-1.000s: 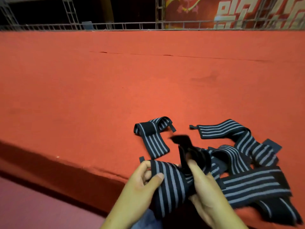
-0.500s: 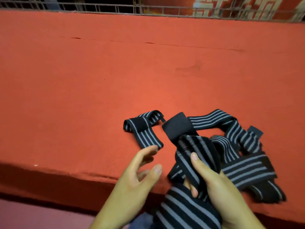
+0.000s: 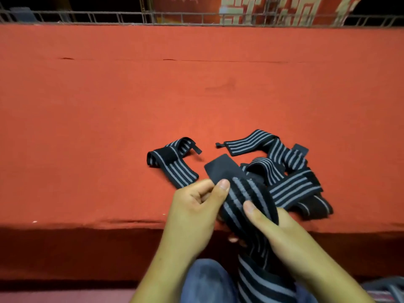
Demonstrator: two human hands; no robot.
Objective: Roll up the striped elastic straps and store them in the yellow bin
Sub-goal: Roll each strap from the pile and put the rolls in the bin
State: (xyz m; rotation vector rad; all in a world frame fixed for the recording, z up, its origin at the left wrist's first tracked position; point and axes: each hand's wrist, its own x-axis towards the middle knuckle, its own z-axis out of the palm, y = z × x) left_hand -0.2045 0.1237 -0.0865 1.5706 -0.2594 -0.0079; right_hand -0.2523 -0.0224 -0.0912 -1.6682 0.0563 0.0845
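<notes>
At lower centre, I pinched one striped strap (image 3: pixel 247 193) between my left hand (image 3: pixel 192 213) and right hand (image 3: pixel 284 239), its plain black end raised, apparently to start the roll, tail hanging past the table (image 3: pixel 109 106) edge; other straps (image 3: pixel 290 171) lay tangled at right. No yellow bin showed.

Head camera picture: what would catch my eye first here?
Two bare hands at bottom centre, the left hand and right hand, pinch a black striped strap whose tail hangs toward the lap. Behind them a tangled heap of straps lies on the red cloth, with one folded strap apart to its left.
</notes>
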